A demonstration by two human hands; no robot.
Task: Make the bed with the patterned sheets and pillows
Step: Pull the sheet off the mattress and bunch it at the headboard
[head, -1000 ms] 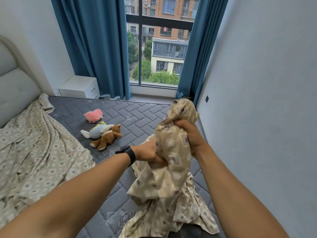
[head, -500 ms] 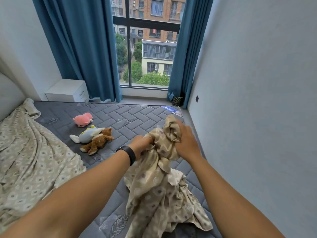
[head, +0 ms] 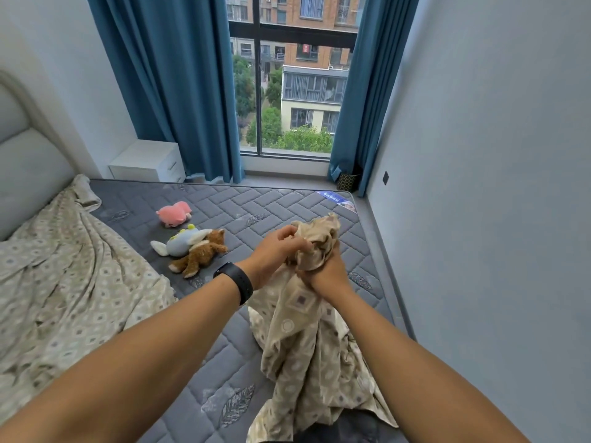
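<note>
Hands' grip, left (head: 275, 255) and right (head: 326, 271), round bunched sheet (head: 307, 340); plush toys (head: 192, 247) beside.

Hands (head: 300, 257) lower, closer on sheet (head: 307, 330)

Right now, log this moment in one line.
left hand: grips sheet | right hand: grips sheet | mattress: mostly bare | toys: on mattress

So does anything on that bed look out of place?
Yes. Three stuffed toys, a pink one, a pale blue one and a brown one, lie tipped over on the bare mattress. A patterned sheet sits rumpled on the left, and both hands hold another bunched cloth.
</note>
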